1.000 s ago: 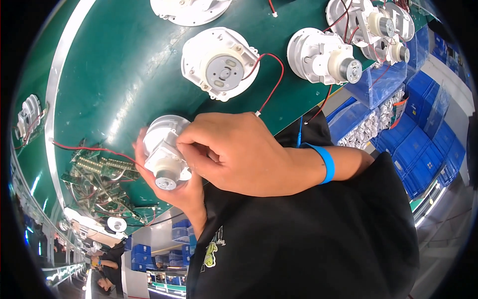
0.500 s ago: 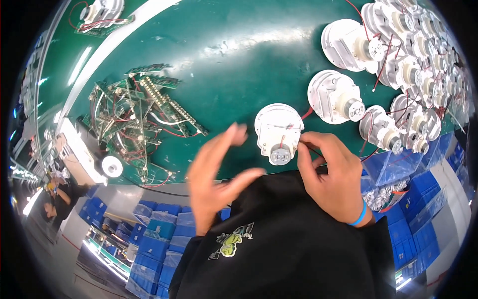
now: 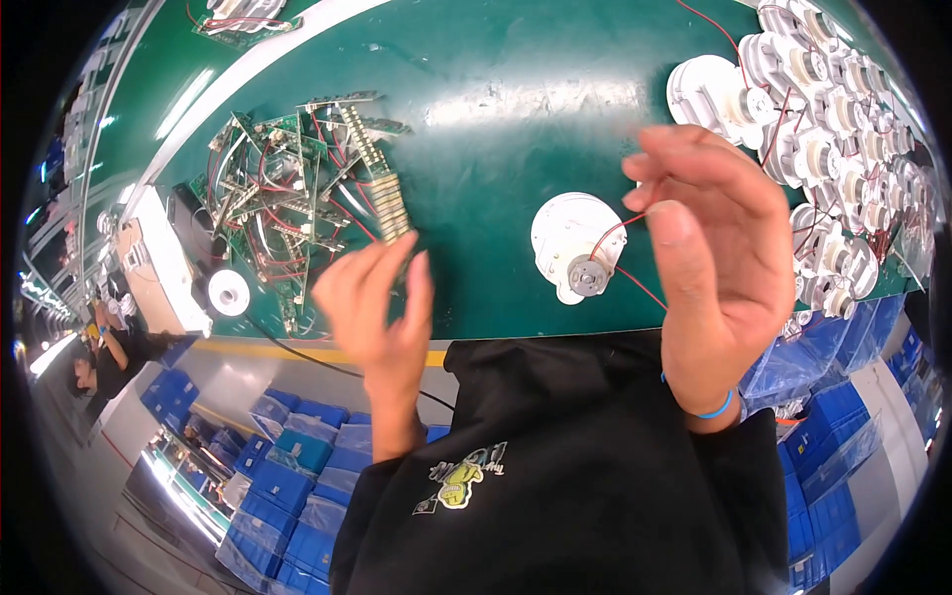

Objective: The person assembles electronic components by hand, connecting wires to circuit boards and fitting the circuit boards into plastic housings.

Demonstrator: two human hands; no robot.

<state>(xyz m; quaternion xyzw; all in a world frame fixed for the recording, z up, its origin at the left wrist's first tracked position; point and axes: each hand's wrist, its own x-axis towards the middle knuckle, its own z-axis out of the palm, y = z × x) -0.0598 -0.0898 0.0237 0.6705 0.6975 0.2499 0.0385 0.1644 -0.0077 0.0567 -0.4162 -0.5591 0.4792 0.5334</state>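
Observation:
A white gear housing (image 3: 573, 220) with a round silver motor (image 3: 590, 277) lies on the green table in front of me. Red wires run from it toward my right hand (image 3: 719, 253), which is raised just right of it. That hand's fingers and thumb are apart; the palm shows, and a red wire passes behind the thumb. My left hand (image 3: 382, 307), blurred, has its fingertips closed on the near end of a long circuit board strip (image 3: 389, 203), at the right edge of a tangled pile of circuit boards (image 3: 273, 193).
Many more motor housings (image 3: 823, 139) crowd the table's right side. A white spool (image 3: 229, 293) and a black cable (image 3: 307, 375) are by the left front edge. Blue crates (image 3: 283, 491) stand beyond the table edge. Another person (image 3: 109, 347) is far left.
My right hand has lifted away from the housing, which has turned on the table. My left hand has moved left to the board pile, where a strip has shifted. The view has shifted slightly.

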